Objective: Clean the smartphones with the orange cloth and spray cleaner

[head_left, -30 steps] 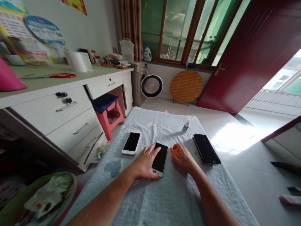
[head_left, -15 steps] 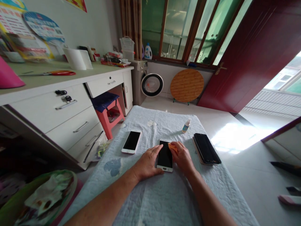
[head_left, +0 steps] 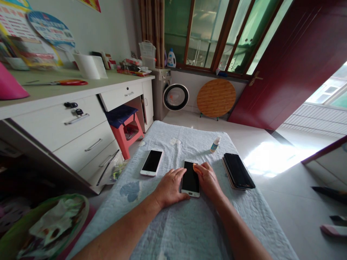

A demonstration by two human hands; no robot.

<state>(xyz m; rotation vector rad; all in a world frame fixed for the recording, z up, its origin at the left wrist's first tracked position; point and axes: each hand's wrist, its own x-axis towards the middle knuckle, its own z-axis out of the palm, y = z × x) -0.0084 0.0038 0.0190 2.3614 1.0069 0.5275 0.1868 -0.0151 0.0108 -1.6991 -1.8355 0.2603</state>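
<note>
A white-framed smartphone with a dark screen lies face up on the cloth-covered table. My left hand grips its left side, fingers along the edge and thumb by the bottom corner. On the upper right of the screen, my right hand pinches an orange cloth, mostly hidden under the fingers. A second white smartphone rests to the left. Right of my hands is a stack of dark-screened devices, and behind it stands a small spray bottle.
A light blue quilted cloth covers the table. To the left are a white desk, a red stool and a waste basket. Beyond the table, a washing machine has its door open near a round wooden board.
My right hand has shifted slightly on the phone's screen, and less of the orange cloth shows. My left hand keeps its place on the phone.
</note>
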